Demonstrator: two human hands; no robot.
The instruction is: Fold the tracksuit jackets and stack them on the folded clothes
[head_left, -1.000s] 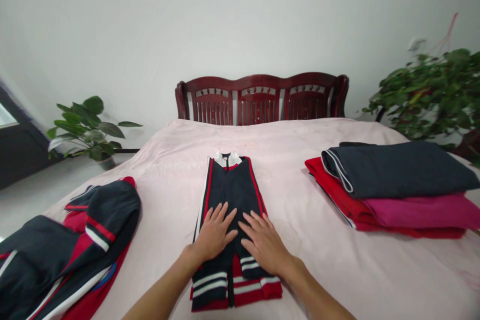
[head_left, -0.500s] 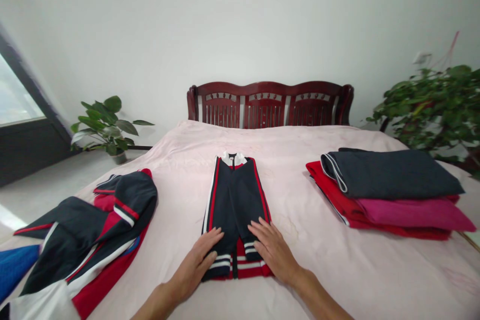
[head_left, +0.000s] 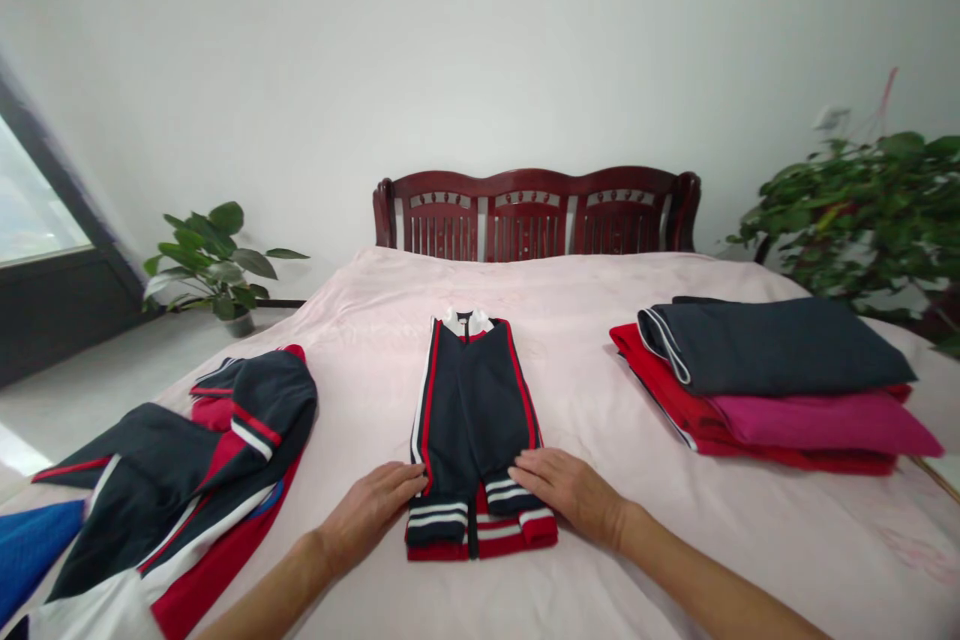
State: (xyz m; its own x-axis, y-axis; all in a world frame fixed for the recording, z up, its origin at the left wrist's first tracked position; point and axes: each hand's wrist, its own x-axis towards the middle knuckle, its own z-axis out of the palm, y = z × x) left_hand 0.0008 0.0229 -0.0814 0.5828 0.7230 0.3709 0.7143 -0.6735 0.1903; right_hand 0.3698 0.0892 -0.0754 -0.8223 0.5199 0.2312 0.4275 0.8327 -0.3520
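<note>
A navy jacket [head_left: 469, 410] with red and white stripes lies folded lengthwise in the middle of the pink bed [head_left: 570, 310], collar pointing to the headboard. My left hand [head_left: 369, 512] rests flat on the sheet at the jacket's lower left edge, fingertips touching the fabric. At the lower right edge lies my right hand [head_left: 571, 492], fingers stretched onto the striped cuff. Both hands are open and hold nothing.
A loose heap of navy, red and white clothes [head_left: 172, 470] lies at the left, with blue cloth [head_left: 30, 545] beside it. A folded stack [head_left: 765, 380] of navy, magenta and red sits at the right. A dark red wooden headboard [head_left: 536, 212] and potted plants [head_left: 214, 265] stand behind.
Both hands slid down from the middle of the jacket and apart, to its lower side edges. The camera view shifted slightly left.
</note>
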